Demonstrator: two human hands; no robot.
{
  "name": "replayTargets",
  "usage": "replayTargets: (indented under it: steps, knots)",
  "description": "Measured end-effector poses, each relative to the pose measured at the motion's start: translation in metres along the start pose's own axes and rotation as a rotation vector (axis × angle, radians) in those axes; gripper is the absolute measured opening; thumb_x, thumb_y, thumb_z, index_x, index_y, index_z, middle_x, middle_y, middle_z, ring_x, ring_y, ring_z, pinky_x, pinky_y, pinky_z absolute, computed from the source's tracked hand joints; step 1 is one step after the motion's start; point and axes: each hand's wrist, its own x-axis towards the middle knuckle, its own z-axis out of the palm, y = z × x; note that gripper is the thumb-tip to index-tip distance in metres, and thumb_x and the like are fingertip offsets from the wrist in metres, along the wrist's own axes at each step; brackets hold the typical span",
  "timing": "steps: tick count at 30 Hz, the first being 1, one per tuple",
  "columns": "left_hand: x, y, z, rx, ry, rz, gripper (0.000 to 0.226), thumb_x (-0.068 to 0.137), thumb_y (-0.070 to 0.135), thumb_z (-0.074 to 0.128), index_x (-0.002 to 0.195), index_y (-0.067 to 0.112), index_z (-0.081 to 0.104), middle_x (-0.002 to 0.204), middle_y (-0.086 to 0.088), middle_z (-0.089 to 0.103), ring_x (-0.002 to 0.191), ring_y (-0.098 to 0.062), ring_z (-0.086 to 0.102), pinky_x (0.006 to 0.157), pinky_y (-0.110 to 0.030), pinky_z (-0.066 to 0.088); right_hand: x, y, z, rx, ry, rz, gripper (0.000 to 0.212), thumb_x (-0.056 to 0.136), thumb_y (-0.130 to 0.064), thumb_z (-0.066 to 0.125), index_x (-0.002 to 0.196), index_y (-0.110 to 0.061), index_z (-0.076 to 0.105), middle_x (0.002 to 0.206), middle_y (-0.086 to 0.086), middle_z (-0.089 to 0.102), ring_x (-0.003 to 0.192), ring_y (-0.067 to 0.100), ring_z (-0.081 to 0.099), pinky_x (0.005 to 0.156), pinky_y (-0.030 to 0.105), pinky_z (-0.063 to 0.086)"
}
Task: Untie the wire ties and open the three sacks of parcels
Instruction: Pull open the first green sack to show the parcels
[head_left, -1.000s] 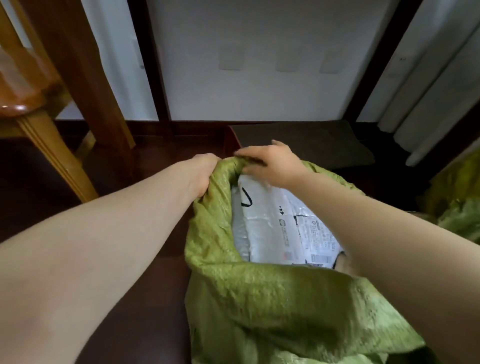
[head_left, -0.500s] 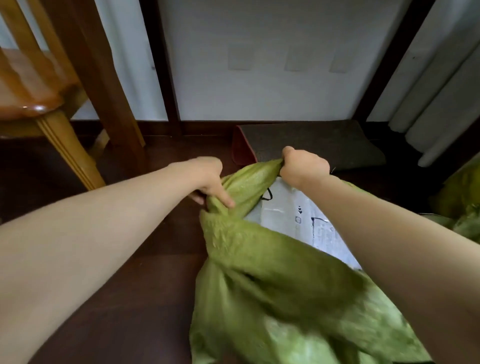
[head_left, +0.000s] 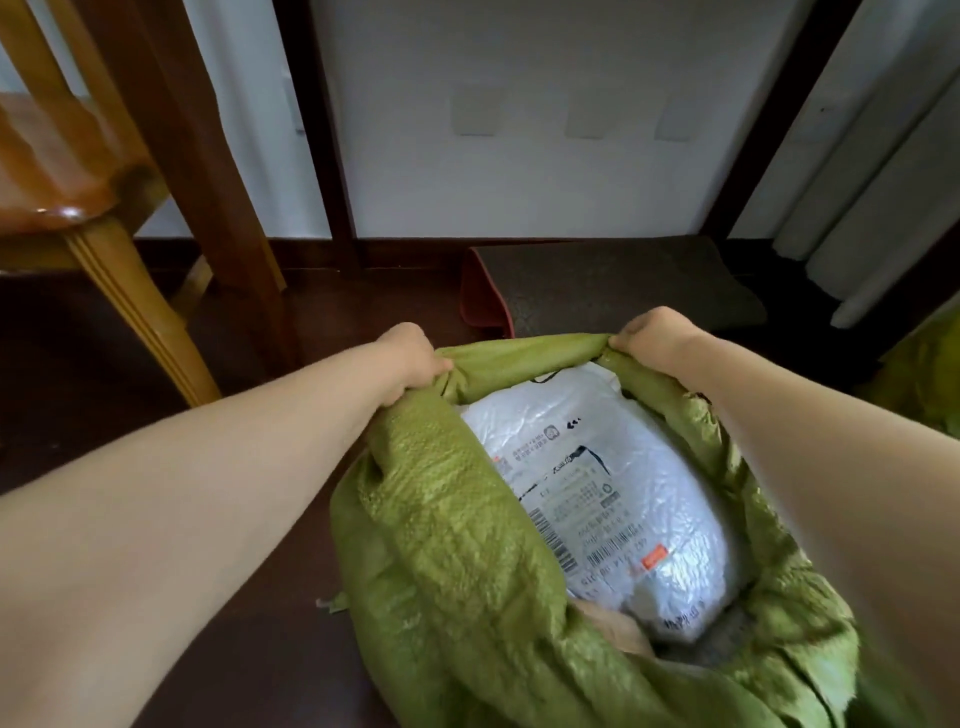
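– Fingers (head_left: 440, 367) of the left hand (head_left: 408, 356) and the right hand (head_left: 655, 332)?
– Head view shows both curled tight on the rim of the crumpled green woven sack (head_left: 457, 525), on the dark wooden floor (head_left: 234, 649), mouth wide.
– Risk?
– Pulling harder may tip it, spilling the white plastic labelled parcel (head_left: 618, 467).

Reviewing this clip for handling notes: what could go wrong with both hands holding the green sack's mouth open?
1. The left hand and right hand hold only the far rim of the green sack; its woven fabric may fray or tear if pulled harder.
2. The white parcel lies high in the open mouth and might slide out if the sack tips.
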Motion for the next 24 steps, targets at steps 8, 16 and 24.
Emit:
replayTargets:
  steps: [8, 16, 24]
  knots:
    - [0.016, -0.017, 0.005, -0.373, -0.109, -0.303, 0.059, 0.095, 0.040, 0.048, 0.133, -0.004, 0.043, 0.136, -0.017, 0.049, 0.123, -0.034, 0.049, 0.095, -0.039, 0.041, -0.060, -0.058, 0.009, 0.163, -0.071, -0.420, 0.069, 0.081, -0.067, 0.050, 0.126, -0.016, 0.057, 0.132, 0.005, 0.055, 0.123, 0.023, 0.050, 0.098, 0.034, 0.041]
    - [0.034, -0.027, 0.003, -0.847, -0.022, -0.386, 0.043, 0.103, 0.020, 0.032, 0.141, 0.001, 0.033, 0.146, -0.011, 0.040, 0.132, -0.021, 0.041, 0.106, -0.031, 0.030, -0.098, -0.071, 0.021, -0.338, -0.323, -0.435, 0.057, 0.065, -0.042, 0.081, 0.110, -0.019, 0.055, 0.100, -0.005, 0.055, 0.098, 0.017, 0.056, 0.081, 0.026, 0.045]
    - [0.035, -0.026, -0.023, -0.556, 0.239, -0.235, 0.051, 0.073, 0.034, 0.078, 0.107, 0.002, 0.060, 0.102, -0.011, 0.065, 0.079, -0.027, 0.065, 0.072, -0.037, 0.056, -0.050, -0.078, 0.030, -0.478, 0.311, -0.488, 0.033, 0.084, 0.001, 0.051, 0.114, -0.011, 0.050, 0.100, 0.007, 0.059, 0.094, 0.030, 0.059, 0.063, 0.031, 0.036]
